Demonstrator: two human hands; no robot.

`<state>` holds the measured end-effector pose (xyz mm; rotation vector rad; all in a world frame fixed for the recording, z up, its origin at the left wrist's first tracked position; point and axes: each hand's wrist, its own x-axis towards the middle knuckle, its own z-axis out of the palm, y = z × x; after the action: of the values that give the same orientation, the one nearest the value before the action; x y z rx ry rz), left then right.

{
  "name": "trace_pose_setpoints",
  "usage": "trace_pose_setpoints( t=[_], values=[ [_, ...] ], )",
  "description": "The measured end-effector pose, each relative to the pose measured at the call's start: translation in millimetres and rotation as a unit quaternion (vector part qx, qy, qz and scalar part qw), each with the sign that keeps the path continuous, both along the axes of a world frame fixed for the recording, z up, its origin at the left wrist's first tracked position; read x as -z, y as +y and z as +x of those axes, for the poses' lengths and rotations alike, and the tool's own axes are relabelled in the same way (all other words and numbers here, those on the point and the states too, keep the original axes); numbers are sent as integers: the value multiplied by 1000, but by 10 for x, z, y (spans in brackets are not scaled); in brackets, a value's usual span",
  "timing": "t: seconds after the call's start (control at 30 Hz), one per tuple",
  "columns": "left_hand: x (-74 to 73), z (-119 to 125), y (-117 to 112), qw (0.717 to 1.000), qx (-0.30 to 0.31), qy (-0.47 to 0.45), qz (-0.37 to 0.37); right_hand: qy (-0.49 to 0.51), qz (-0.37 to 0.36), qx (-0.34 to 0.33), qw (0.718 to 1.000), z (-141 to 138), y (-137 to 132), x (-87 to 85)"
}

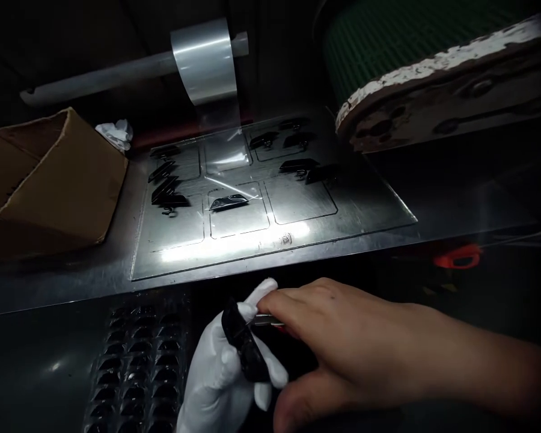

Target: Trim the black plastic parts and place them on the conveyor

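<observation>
My left hand [220, 373], in a white glove, is closed around a small black plastic part [246, 346] low in the view. My bare right hand [342, 343] pinches a thin metal tool [264, 322] whose tip touches that part. Beyond the hands lies a metal plate [297, 231] with several square recesses. Several black parts sit on it, one [228, 202] in the middle recess under clear film. A roll of clear film [204, 59] hangs on a white rod above the plate, and its strip runs down onto it.
A black tray of small moulded pockets [135, 361] lies to the left of my hands. An open cardboard box [45, 180] stands at the left with a crumpled white cloth [116, 133] behind it. A large worn reel [442, 78] looms at the right. An orange-handled object [457, 257] lies at the right.
</observation>
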<state>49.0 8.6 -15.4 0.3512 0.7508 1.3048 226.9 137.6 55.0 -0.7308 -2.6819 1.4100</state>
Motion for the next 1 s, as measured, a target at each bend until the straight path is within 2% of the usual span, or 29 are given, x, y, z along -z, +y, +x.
trace_pose_setpoints(
  t=[0.07, 0.23, 0.33, 0.5, 1.0],
  values=[
    [20, 2, -6, 1000, 18, -3, 4, -3, 16, -1, 1000, 0, -25, 34],
    [5, 11, -27, 1000, 18, -19, -13, -32, 12, -5, 999, 0, -83, 100],
    [-2, 8, -42, 999, 25, -30, -23, -54, 34, -8, 998, -9, -103, 126],
    [21, -19, -50, 998, 27, -44, -27, -41, 80, -14, 996, -35, -114, 173],
    [18, -4, -21, 999, 28, -18, -36, -47, 133, -13, 990, -16, -184, 238]
  ],
)
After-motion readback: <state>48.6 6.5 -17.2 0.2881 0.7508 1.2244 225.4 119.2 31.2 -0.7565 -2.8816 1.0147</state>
